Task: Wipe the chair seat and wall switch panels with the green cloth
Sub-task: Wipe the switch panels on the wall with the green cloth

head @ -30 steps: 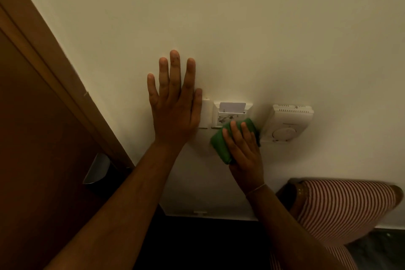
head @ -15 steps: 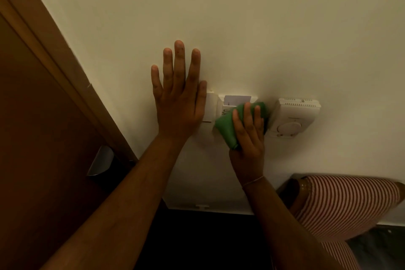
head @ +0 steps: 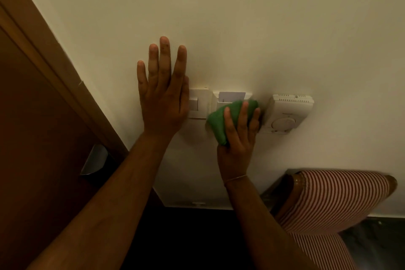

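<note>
My right hand (head: pixel 240 136) presses the bunched green cloth (head: pixel 221 120) against the lower part of the white key-card switch panel (head: pixel 232 97) on the wall; a card stands in its slot. A white light switch panel (head: pixel 198 103) sits just left of it, partly covered by my left hand (head: pixel 163 94), which lies flat on the wall with fingers spread. A white thermostat panel (head: pixel 287 112) with a round dial is mounted right of the cloth. The red-and-white striped chair (head: pixel 333 199) stands at the lower right; its seat is mostly out of sight.
A brown wooden door (head: pixel 32 138) with its frame fills the left side, and a metal handle (head: pixel 94 160) sticks out near my left forearm. A dark skirting strip (head: pixel 197 221) runs along the wall's foot. The floor (head: pixel 377 241) beside the chair is dark.
My right hand has slid the green cloth up and to the right over the card switch panel, toward the thermostat. My left hand has stayed flat on the wall.
</note>
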Demonstrator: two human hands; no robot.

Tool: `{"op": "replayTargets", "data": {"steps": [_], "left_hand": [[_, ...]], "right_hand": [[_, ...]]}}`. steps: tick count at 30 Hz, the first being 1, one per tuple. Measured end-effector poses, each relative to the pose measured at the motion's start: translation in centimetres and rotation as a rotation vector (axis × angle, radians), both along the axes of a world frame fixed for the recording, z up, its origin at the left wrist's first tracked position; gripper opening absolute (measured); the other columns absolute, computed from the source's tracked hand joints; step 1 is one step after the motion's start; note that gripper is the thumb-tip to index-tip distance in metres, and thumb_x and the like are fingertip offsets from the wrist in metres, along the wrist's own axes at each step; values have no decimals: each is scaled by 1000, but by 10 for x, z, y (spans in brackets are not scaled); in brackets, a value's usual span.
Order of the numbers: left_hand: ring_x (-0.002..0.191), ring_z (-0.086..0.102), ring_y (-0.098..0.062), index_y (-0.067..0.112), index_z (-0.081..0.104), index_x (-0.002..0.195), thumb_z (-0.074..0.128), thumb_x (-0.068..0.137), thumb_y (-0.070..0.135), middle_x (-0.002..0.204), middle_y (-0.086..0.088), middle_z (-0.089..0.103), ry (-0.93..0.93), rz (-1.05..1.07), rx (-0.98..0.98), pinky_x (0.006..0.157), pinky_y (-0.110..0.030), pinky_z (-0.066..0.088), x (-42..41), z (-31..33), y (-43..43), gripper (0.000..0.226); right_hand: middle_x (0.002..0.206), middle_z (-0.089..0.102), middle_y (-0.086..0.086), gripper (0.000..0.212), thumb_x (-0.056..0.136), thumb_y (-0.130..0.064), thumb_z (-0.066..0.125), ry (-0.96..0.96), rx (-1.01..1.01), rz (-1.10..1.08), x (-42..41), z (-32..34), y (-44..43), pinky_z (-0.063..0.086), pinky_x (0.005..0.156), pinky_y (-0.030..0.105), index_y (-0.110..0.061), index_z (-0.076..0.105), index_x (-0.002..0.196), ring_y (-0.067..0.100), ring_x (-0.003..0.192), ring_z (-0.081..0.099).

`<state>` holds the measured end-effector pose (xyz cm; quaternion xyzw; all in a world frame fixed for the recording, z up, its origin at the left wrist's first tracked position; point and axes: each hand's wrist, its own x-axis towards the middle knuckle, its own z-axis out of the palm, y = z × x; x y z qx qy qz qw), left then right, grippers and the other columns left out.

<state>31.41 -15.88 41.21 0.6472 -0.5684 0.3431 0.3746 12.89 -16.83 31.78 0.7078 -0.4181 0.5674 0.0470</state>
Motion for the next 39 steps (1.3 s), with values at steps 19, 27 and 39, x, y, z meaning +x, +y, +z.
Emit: {"op": "replayTargets", "data": {"steps": [19,27,39], "left_hand": [[169,-20,-18,13,12,176,28,122,33,181,-17,9,22,-7,-11,138,-50,-7,3,-2,-2,60],[170,-18,-19,10,15,176,33,121,29,181,-20,13,22,-21,-17,138,-50,-7,4,-2,-1,61],[170,-20,-20,24,-12,177,30,122,33,181,2,-26,-28,-40,-2,137,-49,-10,6,-5,-3,70]], "right_hand": [[177,19,-2,41,114,-17,50,-86,6,63,44,13,9,11,135,51,-11,45,155,33,166,3],[176,18,-2,51,112,-20,55,135,-95,14,22,8,0,14,135,47,-18,38,160,23,167,6],[177,19,-6,40,117,-20,35,-61,11,93,60,24,15,4,136,48,-12,44,155,23,168,-3]]}}
